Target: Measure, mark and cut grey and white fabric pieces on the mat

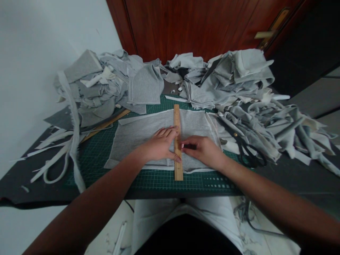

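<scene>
A grey piece of fabric (pixel 138 136) lies flat on a green cutting mat (pixel 101 152). A wooden ruler (pixel 177 124) lies across it, running away from me. My left hand (pixel 160 145) rests flat on the fabric with fingers stretched out, pressing the ruler's left edge. My right hand (pixel 203 150) is closed around a small dark tool whose tip touches the ruler's right edge; what the tool is I cannot make out.
Black scissors (pixel 245 148) lie to the right on the mat. Heaps of grey fabric scraps (pixel 106 85) and folded pieces (pixel 239 74) fill the back and right. Long strips (pixel 71 141) hang at the left. A second wooden stick (pixel 106 124) lies under the left heap.
</scene>
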